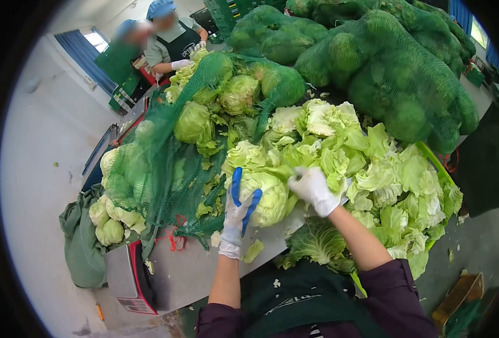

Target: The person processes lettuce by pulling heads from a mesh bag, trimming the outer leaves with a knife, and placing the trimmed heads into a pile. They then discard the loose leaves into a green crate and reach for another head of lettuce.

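A pale green head of lettuce (263,197) sits on the metal table (196,265) in front of me. Against its left side rests my left hand (239,211), in a white glove with blue fingers, its fingers spread apart. My right hand (314,190), in a white glove, is at the upper right of the head with its fingers bent together; whatever lies between them is too blurred to make out. Loose leaves (396,180) are heaped to the right of my right hand. A darker leafy piece (317,239) lies below it.
An opened green net (165,152) with more heads spreads across the left. Full net sacks (396,73) are piled at the back right. A red-edged box (131,276) stands at the table's lower left. Two people (173,42) in blue caps are at the far left. A wooden crate (458,296) is at the lower right.
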`<state>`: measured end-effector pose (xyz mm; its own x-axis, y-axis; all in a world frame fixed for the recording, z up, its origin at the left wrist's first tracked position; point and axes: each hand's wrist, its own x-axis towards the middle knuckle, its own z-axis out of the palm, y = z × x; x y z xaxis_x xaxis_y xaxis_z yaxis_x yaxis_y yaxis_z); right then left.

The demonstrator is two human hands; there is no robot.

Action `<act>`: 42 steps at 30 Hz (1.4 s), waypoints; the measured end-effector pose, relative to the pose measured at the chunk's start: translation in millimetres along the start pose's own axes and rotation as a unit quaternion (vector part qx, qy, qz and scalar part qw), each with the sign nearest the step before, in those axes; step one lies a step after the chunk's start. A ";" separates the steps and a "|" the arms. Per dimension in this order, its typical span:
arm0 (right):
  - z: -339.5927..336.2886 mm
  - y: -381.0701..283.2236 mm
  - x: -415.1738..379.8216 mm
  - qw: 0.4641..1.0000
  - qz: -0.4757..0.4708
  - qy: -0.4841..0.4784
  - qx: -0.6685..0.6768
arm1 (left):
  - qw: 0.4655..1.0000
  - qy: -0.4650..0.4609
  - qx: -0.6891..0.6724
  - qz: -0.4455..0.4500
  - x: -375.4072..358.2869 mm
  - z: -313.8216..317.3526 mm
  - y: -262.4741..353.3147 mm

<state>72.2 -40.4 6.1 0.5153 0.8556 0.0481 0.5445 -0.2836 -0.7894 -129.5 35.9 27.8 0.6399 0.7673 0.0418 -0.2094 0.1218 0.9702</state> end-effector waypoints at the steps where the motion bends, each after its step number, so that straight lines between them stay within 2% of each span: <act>1: -7.6 14.2 12.3 0.999 0.034 0.007 -0.025 | 1.000 0.000 -0.001 0.001 -3.9 -2.4 -0.3; 3: -23.8 48.8 33.6 0.997 0.062 0.024 -0.049 | 0.999 0.005 -0.023 -0.035 -8.3 -8.7 -0.5; 4: -30.1 60.6 37.7 0.990 0.047 0.105 -0.085 | 0.999 0.004 -0.021 -0.033 -11.7 -5.1 0.3; 5: -29.8 71.2 40.1 0.975 0.033 0.182 -0.120 | 1.000 -0.004 0.024 0.007 -16.8 1.5 -1.9; 6: -36.8 53.0 31.9 0.975 0.033 0.182 -0.120 | 0.997 -0.012 0.069 0.045 -22.2 5.8 -4.4; 7: -51.4 13.1 15.8 0.987 -0.001 0.141 -0.081 | 0.959 0.001 0.263 0.104 -19.0 -3.2 -25.2; 8: -56.6 -17.5 2.5 0.994 -0.034 0.099 -0.043 | 0.895 -0.016 0.407 0.184 -21.9 4.1 -21.9; 10: -42.0 -44.1 -15.8 0.994 -0.044 -0.051 -0.082 | 0.801 -0.034 0.543 0.249 -28.5 24.9 -13.7; 12: -26.3 -42.6 -16.9 0.985 -0.123 -0.096 -0.071 | 0.803 -0.027 0.530 0.272 -31.9 35.3 -13.1; 13: -31.2 -45.6 -16.4 0.984 -0.082 -0.137 -0.076 | 0.803 -0.018 0.520 0.291 -33.6 37.6 -13.6; 14: -27.2 -47.2 -12.5 0.984 -0.083 -0.138 -0.075 | 0.802 -0.017 0.522 0.291 -35.3 38.0 -15.8; 16: -11.8 -43.1 -5.9 0.993 -0.035 -0.096 -0.066 | 0.776 -0.021 0.563 0.283 -42.6 37.5 -20.6; 17: -7.7 -39.0 1.4 0.994 -0.053 -0.069 -0.072 | 0.772 -0.021 0.567 0.288 -44.6 38.6 -20.0; 20: 9.5 19.6 36.4 0.988 -0.037 -0.015 -0.147 | 0.787 -0.017 0.564 0.250 -55.7 32.1 -15.5; 22: -5.0 31.0 34.5 0.992 0.041 0.017 -0.120 | 0.777 0.016 0.574 0.258 -57.5 23.8 -11.8; 23: -7.0 34.4 29.9 0.991 0.054 0.046 -0.116 | 0.817 0.068 0.523 0.232 -54.5 17.9 -11.6; 24: -6.8 28.4 22.6 0.991 0.050 0.040 -0.117 | 0.852 0.121 0.468 0.201 -52.3 11.5 -12.8; 25: -8.2 20.9 11.4 0.988 -0.004 0.122 -0.092 | 0.838 0.164 0.487 0.181 -41.6 4.9 -14.1; 26: -11.0 13.3 -2.0 0.975 -0.057 0.205 -0.065 | 0.834 0.159 0.494 0.188 -31.4 -10.9 -20.1; 27: -16.5 -4.0 -19.3 0.988 -0.032 0.149 -0.020 | 0.829 0.154 0.501 0.195 -21.1 -26.7 -26.2; 28: -15.0 -18.6 -36.2 0.995 -0.006 0.093 0.025 | 0.867 0.153 0.456 0.133 -14.6 -28.8 -19.4; 29: -2.8 -20.6 -51.0 0.993 -0.009 0.062 0.103 | 0.867 0.153 0.455 0.134 -13.2 -21.0 -9.5; 30: 9.4 -22.5 -65.8 0.983 -0.008 0.032 0.181 | 0.837 0.152 0.509 0.128 -14.8 -8.2 4.4; 31: 26.0 -21.2 -78.6 0.985 -0.010 0.029 0.167 | 0.804 0.150 0.562 0.121 -15.9 -1.4 11.2; 33: 48.2 -25.2 -96.7 0.987 -0.009 0.027 0.156 | 0.788 0.162 0.579 0.130 -8.0 -10.6 -6.8; 36: 53.6 -31.4 -102.2 0.989 0.026 0.092 0.109 | 0.766 0.193 0.601 0.122 -2.2 -6.0 -17.2; 38: 53.7 -27.2 -100.1 0.994 0.009 0.106 -0.035 | 0.727 0.192 0.629 0.198 0.4 -12.7 -32.5; 39: 53.3 -28.3 -100.3 0.993 0.008 0.108 -0.036 | 0.727 0.239 0.613 0.197 0.0 -1.7 -27.3; 40: 52.8 -30.3 -102.9 0.992 0.003 0.114 -0.048 | 0.727 0.239 0.612 0.198 3.3 3.7 -26.8; 41: 52.7 -30.9 -104.7 0.991 -0.002 0.119 -0.060 | 0.835 0.217 0.466 0.196 6.3 7.6 -27.1; 42: 51.5 -28.7 -101.5 0.991 -0.003 0.118 -0.061 | 0.915 0.188 0.304 0.188 9.1 9.7 -27.8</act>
<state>-29.8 -96.8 -7.6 0.6451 0.7360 0.2054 0.6165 -0.3426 -0.7089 -110.6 33.3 3.4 0.2832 0.8598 0.4250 0.1613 -0.4795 0.8626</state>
